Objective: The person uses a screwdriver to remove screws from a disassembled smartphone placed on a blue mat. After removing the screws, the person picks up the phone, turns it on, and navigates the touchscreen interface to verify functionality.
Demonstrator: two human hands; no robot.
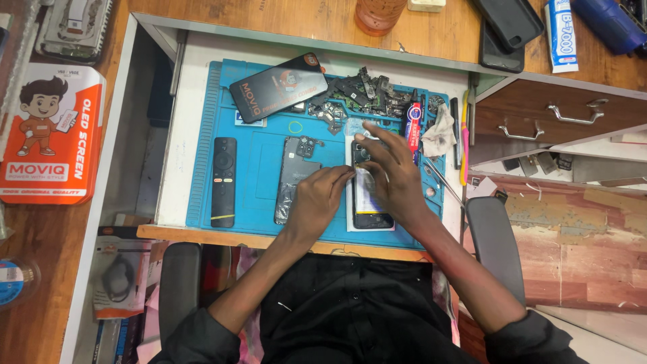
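An opened phone body (pixel 367 214) lies on a white sheet on the blue work mat (pixel 259 165). My right hand (pixel 391 172) rests over its upper half with fingers spread, fingertips on the phone's insides. My left hand (pixel 320 195) comes in from the left, its fingers curled and pinching at the phone's left edge. Whether it holds a small part or tool is hidden. Just left of my left hand lies a dark phone back cover (pixel 293 168) with a camera cut-out.
A black remote (pixel 224 172) lies on the mat's left side. A flat black phone screen (pixel 278 86), loose black parts (pixel 357 94), a glue tube (pixel 413 120), a crumpled cloth (pixel 439 133) and tweezers (pixel 441 178) sit along the back and right. Wooden drawers (pixel 552 118) stand at right.
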